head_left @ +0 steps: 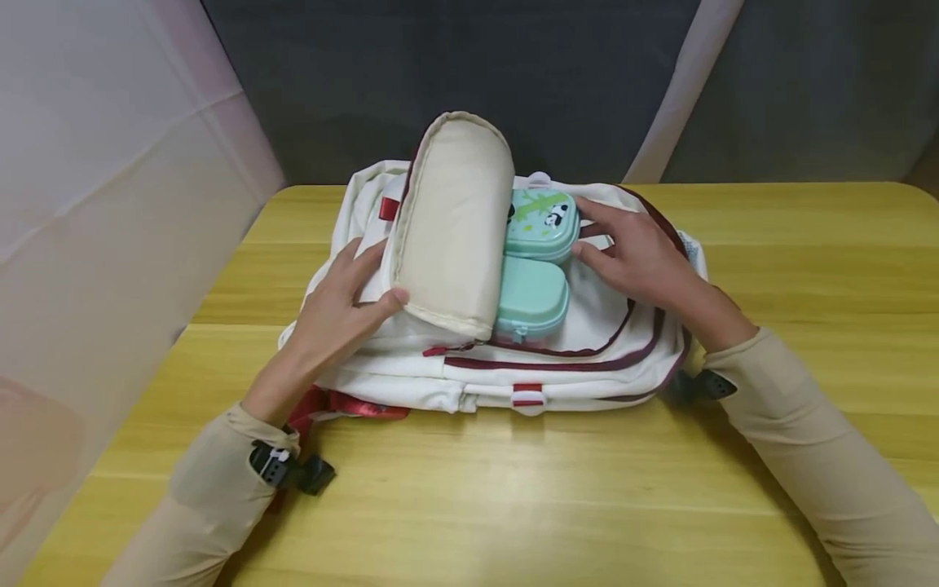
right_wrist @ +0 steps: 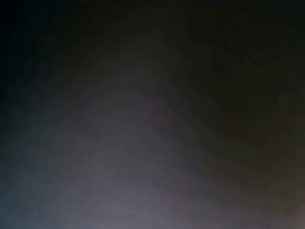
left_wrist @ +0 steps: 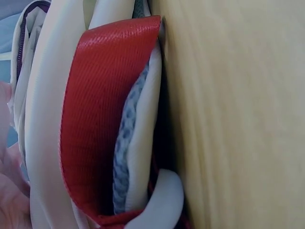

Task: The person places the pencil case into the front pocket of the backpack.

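Note:
A white backpack [head_left: 389, 371] with maroon zips lies on the table, its front pocket flap [head_left: 455, 220] folded up and leaning left. My left hand [head_left: 333, 302] holds the flap's left edge, thumb in front and fingertips partly hidden behind it. Two teal hard cases stick out from under the flap. The farther one, a panda-printed case [head_left: 544, 224], has its right end between the thumb and fingers of my right hand [head_left: 641, 249]. Nearer me is a plain teal case [head_left: 531, 297], untouched. The left ends of both cases are covered by the flap.
The backpack rests on a yellow wooden table [head_left: 528, 505]. A red strap [left_wrist: 105, 105] hangs off its left side, beside a grey mesh pad [left_wrist: 127, 138]. Behind the table hangs a dark curtain [head_left: 469, 73]; pale fabric [head_left: 110, 163] stands at left. The right wrist view is too dark to read.

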{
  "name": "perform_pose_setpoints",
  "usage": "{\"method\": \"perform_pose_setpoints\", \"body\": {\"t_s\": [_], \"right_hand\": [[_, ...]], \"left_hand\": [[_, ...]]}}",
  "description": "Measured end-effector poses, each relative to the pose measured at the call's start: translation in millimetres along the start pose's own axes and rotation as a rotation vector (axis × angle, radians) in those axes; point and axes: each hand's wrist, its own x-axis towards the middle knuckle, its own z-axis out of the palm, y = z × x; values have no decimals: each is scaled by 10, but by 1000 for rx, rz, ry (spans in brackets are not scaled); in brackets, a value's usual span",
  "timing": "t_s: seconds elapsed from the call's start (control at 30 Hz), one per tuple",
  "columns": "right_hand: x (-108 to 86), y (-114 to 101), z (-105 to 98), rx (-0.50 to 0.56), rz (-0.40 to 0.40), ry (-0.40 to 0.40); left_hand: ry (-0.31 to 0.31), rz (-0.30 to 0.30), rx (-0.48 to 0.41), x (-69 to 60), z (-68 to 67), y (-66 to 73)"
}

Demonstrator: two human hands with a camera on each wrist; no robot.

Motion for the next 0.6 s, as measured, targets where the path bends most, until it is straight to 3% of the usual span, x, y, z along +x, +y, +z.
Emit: {"method": "perform_pose_setpoints", "body": {"t_s": [0.23,0.6], "right_hand": [[7,24,-6,7,-5,-6],[6,17,4,18,-27,-32]], "left_hand": [[-3,4,13,14,20,-10],[-4,59,23,-2,-7,-51]]}}
